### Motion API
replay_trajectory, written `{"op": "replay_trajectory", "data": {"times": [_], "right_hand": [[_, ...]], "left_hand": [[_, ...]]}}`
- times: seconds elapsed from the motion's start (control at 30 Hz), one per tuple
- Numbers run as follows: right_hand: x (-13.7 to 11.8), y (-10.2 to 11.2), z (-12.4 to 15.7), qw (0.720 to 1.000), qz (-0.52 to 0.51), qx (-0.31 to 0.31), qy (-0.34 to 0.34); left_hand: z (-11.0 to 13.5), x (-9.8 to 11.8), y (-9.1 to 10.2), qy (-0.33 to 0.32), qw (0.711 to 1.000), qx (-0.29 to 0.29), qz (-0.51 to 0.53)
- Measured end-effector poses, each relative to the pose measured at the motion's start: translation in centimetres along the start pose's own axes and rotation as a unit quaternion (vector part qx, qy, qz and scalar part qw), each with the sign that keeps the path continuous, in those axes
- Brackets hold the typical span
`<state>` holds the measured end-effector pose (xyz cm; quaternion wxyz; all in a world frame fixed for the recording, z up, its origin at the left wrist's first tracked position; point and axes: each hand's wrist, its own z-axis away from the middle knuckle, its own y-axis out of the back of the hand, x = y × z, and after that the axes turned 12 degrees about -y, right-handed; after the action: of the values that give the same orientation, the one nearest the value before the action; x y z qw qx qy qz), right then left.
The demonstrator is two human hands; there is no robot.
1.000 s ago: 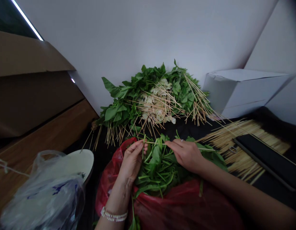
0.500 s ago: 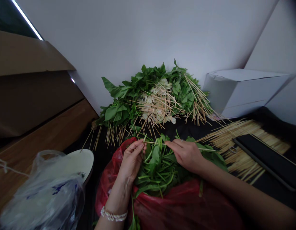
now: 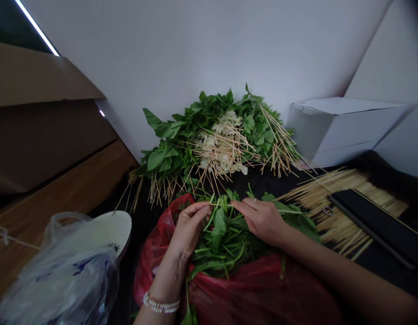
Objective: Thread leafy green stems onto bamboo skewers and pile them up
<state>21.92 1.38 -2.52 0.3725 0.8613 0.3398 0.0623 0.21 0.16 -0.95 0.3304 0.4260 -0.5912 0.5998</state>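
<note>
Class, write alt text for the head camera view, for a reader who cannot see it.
A person's left hand pinches green leafy stems onto a thin wooden skewer held in the right hand, above a red plastic bag. Behind lie a pile of skewered greens and a bundle of bare skewers.

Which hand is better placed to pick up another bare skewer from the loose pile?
Right, probably. The right hand lies nearest the bare skewers, though it holds one skewer now. The left hand is on the far side, pinching green stems over the red bag.
</note>
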Motion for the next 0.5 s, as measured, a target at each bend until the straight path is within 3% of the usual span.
{"op": "replay_trajectory", "data": {"times": [0.2, 0.33, 0.5], "right_hand": [[0.5, 0.4, -0.5, 0.997, -0.065, 0.026, -0.032], [1.8, 1.5, -1.3, 0.971, -0.150, 0.108, -0.152], [2.5, 2.3, -2.0, 0.931, -0.202, 0.143, -0.269]], "left_hand": [[0.0, 0.0, 0.3, -0.021, 0.999, -0.020, -0.037], [-0.3, 0.2, 0.5, -0.068, 0.992, -0.024, -0.104], [0.1, -0.7, 0.4, -0.114, 0.945, -0.127, -0.280]]}}
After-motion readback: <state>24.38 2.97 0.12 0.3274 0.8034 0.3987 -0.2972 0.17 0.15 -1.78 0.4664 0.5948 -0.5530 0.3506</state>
